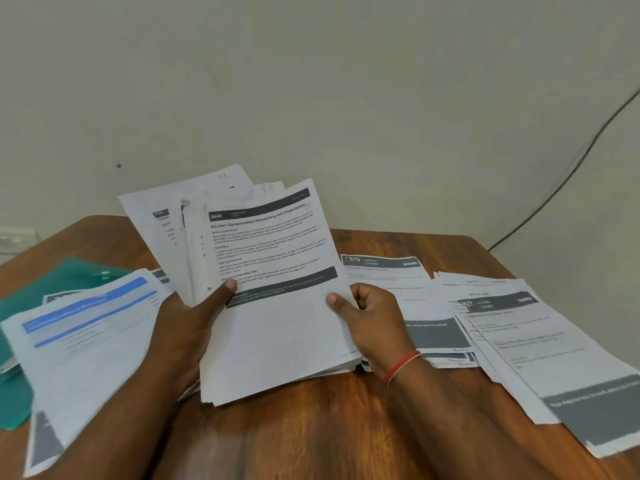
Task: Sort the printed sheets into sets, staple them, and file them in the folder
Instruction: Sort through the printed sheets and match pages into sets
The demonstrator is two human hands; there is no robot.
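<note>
Hands hold a fanned stack of printed sheets [277, 337] over the bench [311, 431]: the left hand [187, 327] grips its left side, thumb on top, and the right hand [374, 322] pinches its right edge. Loose piles [536, 344] lie either side; the teal folder [65, 282] lies far left, partly under one.

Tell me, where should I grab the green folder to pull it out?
Probably its bare left edge, coming from the left. The green folder lies flat on the table, and the blue-headed sheets cover its right part, so only the left and far sides are free to pinch.
</note>
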